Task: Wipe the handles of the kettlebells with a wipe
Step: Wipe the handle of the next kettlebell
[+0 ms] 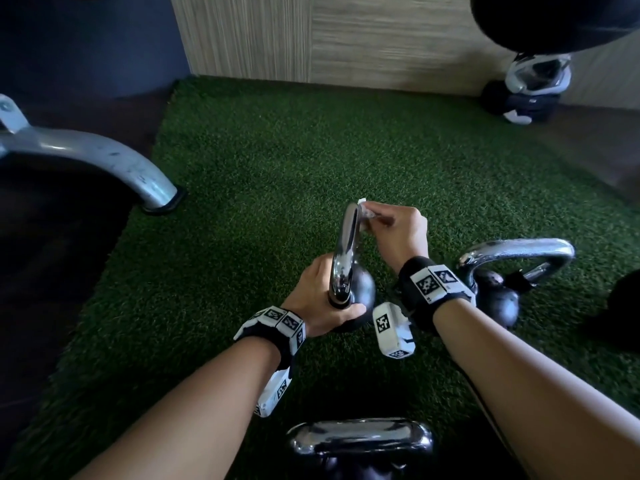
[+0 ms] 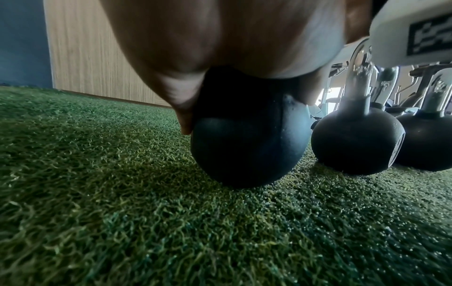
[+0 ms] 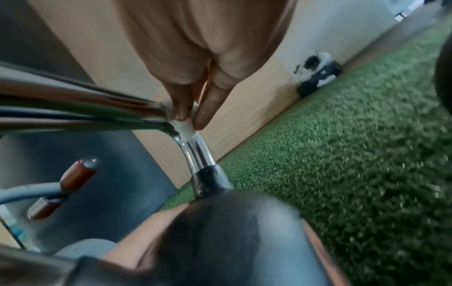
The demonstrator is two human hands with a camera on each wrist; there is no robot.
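A small black kettlebell [image 1: 360, 289] with a chrome handle [image 1: 348, 237] stands on the green turf [image 1: 242, 202] in the middle of the head view. My left hand [image 1: 322, 306] grips its ball [image 2: 247, 147] from the near side. My right hand [image 1: 398, 230] pinches a white wipe [image 1: 363, 211] against the far top bend of the handle; the right wrist view shows the wipe [image 3: 186, 125] between thumb and fingertips on the chrome handle [image 3: 193, 149]. A second kettlebell [image 1: 498, 299] stands to the right, a third kettlebell [image 1: 360, 441] near my body.
A grey metal machine leg [image 1: 114, 164] ends on the dark floor left of the turf. A wood-panel wall [image 1: 346, 36] runs along the back. A dark and white object [image 1: 530, 91] lies at the back right. A black shape [image 1: 620, 306] sits at the right edge.
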